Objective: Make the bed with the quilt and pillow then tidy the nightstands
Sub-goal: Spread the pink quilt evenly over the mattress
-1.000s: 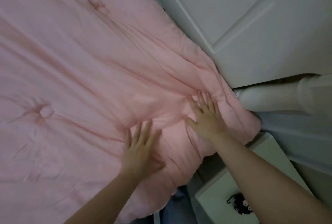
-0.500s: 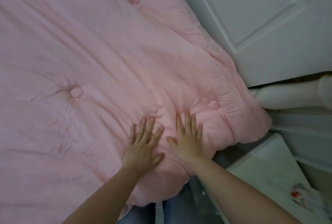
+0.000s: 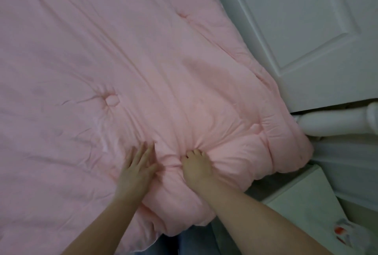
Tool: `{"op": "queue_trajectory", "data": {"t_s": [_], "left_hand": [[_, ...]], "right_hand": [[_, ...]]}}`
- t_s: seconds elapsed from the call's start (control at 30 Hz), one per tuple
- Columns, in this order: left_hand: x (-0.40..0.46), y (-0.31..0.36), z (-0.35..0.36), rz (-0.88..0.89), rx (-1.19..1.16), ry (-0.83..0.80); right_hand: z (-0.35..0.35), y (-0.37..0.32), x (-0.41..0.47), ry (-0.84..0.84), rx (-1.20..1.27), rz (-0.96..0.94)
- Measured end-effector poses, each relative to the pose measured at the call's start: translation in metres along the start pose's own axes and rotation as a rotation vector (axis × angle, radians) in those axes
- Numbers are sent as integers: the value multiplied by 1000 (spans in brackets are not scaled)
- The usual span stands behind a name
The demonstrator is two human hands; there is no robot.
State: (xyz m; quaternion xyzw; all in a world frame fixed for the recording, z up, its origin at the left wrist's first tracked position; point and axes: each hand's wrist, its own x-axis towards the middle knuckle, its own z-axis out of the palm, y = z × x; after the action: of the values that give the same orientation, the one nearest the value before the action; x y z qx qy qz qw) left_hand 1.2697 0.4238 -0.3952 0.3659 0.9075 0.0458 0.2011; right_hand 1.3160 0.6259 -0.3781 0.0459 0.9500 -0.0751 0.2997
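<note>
Pink quilt (image 3: 122,60) spread flat | left hand (image 3: 135,169) pressing flat on quilt, fingers straight | right hand (image 3: 196,167) beside it, fingers curled, bunching quilt fabric

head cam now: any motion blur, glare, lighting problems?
Head view: dim, flat light, no glare. Left hand smeared by motion blur at the fingers; right hand sharper, bunching the pink padded quilt. White nightstand corner soft, and the clutter on it too blurred to identify.
</note>
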Motion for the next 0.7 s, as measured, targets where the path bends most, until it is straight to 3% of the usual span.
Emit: {"op": "queue_trajectory", "data": {"t_s": [0.17, 0.37, 0.43, 0.53, 0.63, 0.7], "left_hand": [[-41, -8, 11, 13, 34, 115], [-46, -15, -14, -62, 44, 30], [-32, -5, -21, -148, -20, 6], [-14, 14, -20, -165, -62, 29], [-8, 36, -19, -109, -60, -20], [-11, 53, -12, -5, -60, -106]], "right_hand": [[16, -31, -25, -235, 257, -190], [8, -32, -18, -230, 364, -245], [3, -11, -11, -126, 451, -222], [-3, 39, -1, 238, 567, -86], [-17, 102, 3, 531, 478, 260], [-27, 143, 3, 596, 412, 486]]}}
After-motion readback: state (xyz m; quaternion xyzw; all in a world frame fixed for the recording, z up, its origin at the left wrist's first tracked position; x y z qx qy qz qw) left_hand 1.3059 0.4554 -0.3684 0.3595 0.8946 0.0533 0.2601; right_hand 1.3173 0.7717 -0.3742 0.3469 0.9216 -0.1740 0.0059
